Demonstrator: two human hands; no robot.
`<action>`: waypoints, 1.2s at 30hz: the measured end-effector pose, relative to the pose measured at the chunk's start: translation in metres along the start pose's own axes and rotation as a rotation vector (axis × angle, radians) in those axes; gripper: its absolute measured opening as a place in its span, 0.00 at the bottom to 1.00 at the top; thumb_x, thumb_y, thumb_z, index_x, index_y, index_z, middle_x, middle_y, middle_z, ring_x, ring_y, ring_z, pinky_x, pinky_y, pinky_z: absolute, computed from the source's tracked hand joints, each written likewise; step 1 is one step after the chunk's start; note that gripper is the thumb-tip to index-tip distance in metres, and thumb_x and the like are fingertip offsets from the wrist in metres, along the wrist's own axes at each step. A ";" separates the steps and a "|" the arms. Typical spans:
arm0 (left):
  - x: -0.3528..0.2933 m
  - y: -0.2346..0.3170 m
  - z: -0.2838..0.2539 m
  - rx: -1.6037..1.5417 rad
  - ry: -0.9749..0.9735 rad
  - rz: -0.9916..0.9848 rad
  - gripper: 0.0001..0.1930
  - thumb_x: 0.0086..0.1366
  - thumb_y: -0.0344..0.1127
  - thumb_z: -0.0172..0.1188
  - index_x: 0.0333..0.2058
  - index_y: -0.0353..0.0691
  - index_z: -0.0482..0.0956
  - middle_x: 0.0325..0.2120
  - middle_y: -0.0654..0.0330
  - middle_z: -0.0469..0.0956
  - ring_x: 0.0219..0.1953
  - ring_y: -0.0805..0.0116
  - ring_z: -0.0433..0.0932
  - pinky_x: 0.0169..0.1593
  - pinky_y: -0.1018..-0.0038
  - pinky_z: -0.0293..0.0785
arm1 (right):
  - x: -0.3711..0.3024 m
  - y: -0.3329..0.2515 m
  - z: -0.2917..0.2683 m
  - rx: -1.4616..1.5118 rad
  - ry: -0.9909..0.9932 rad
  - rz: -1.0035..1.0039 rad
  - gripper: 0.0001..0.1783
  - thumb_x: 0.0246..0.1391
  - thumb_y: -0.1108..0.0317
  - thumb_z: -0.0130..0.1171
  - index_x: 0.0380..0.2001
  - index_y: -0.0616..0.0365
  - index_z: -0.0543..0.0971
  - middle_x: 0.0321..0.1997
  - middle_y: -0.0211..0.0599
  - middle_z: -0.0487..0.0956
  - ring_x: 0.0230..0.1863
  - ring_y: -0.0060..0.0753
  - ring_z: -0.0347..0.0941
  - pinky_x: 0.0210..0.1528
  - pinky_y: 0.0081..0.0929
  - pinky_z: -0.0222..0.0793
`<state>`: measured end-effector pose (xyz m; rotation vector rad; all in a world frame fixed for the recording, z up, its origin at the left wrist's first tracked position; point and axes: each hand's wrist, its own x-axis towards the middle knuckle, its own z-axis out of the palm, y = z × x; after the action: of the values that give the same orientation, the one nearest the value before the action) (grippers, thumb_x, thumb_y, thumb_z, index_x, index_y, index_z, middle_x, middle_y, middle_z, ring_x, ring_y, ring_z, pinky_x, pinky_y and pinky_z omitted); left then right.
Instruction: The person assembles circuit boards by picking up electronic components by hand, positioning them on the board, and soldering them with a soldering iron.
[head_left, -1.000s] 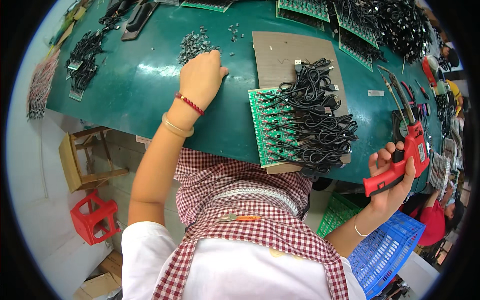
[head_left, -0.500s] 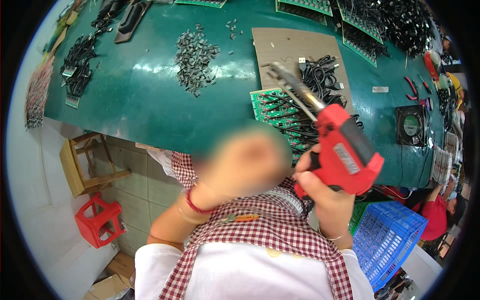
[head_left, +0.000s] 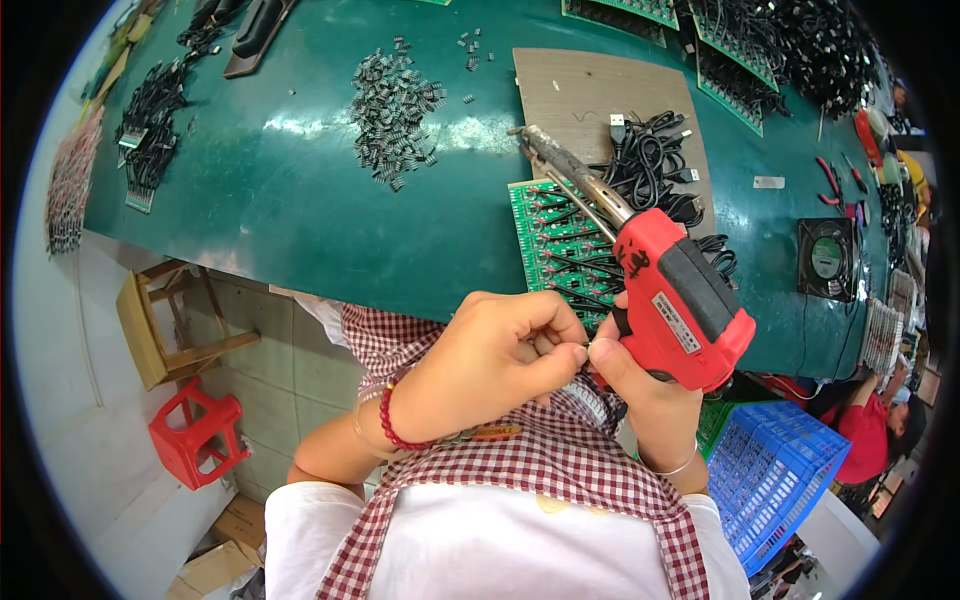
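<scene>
Hands curl close together; right hand grips red soldering gun.

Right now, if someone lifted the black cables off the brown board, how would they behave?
The black cables would probably flop, lying in loose bends. They might tangle, since their loops overlap. Lifting them could also drag the green circuit board, as several appear joined to it.

Red soldering gun, tilted leftward
</scene>
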<state>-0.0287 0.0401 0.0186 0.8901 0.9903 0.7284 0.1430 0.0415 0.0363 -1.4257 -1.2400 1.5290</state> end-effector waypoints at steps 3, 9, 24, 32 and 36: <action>0.005 0.001 -0.006 -0.067 -0.068 -0.040 0.02 0.57 0.23 0.56 0.27 0.31 0.73 0.22 0.64 0.75 0.22 0.83 0.73 0.24 0.86 0.70 | 0.001 0.002 -0.004 -0.001 -0.046 0.049 0.07 0.50 0.74 0.61 0.33 0.61 0.75 0.29 0.26 0.74 0.29 0.15 0.69 0.29 0.16 0.66; 0.017 -0.004 -0.013 0.010 -0.034 0.083 0.02 0.53 0.21 0.56 0.27 0.34 0.73 0.22 0.66 0.75 0.24 0.86 0.71 0.25 0.86 0.67 | 0.007 -0.001 -0.002 0.010 -0.026 0.033 0.22 0.49 0.76 0.59 0.48 0.65 0.67 0.29 0.34 0.74 0.29 0.23 0.70 0.33 0.22 0.71; 0.074 -0.006 -0.095 0.115 0.045 -0.085 0.06 0.61 0.32 0.53 0.29 0.35 0.73 0.20 0.65 0.73 0.18 0.84 0.69 0.21 0.87 0.63 | -0.002 0.010 -0.033 -0.041 0.070 0.095 0.18 0.53 0.69 0.54 0.44 0.70 0.67 0.14 0.32 0.66 0.13 0.21 0.61 0.18 0.21 0.61; 0.074 -0.005 -0.097 0.048 0.017 -0.097 0.06 0.62 0.31 0.53 0.29 0.35 0.72 0.20 0.65 0.73 0.17 0.84 0.69 0.20 0.87 0.63 | -0.002 0.014 -0.032 -0.076 0.030 0.079 0.16 0.53 0.71 0.54 0.42 0.69 0.67 0.14 0.32 0.67 0.13 0.21 0.61 0.18 0.21 0.60; 0.074 -0.005 -0.098 0.056 0.016 -0.116 0.06 0.62 0.31 0.53 0.29 0.35 0.72 0.20 0.65 0.72 0.18 0.84 0.69 0.20 0.87 0.63 | -0.004 0.018 -0.034 -0.078 0.050 0.086 0.16 0.52 0.71 0.55 0.41 0.69 0.67 0.15 0.33 0.67 0.14 0.21 0.61 0.19 0.21 0.61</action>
<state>-0.0899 0.1287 -0.0413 0.8692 1.0723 0.6130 0.1794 0.0383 0.0222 -1.5770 -1.2336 1.5068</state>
